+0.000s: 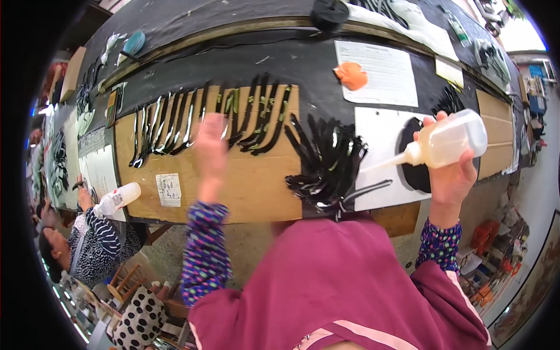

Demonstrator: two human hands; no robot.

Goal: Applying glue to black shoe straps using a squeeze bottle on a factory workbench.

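Two squeeze bottles (449, 142) — one in right hand (452, 175) (tilted).

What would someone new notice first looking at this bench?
The right hand grips a translucent squeeze bottle tipped sideways, its nozzle aimed left at a fanned heap of glossy black strips at mid-bench. The blurred left hand reaches over more black strips in a row on the cardboard sheet. An orange blob sits on a paper further back.
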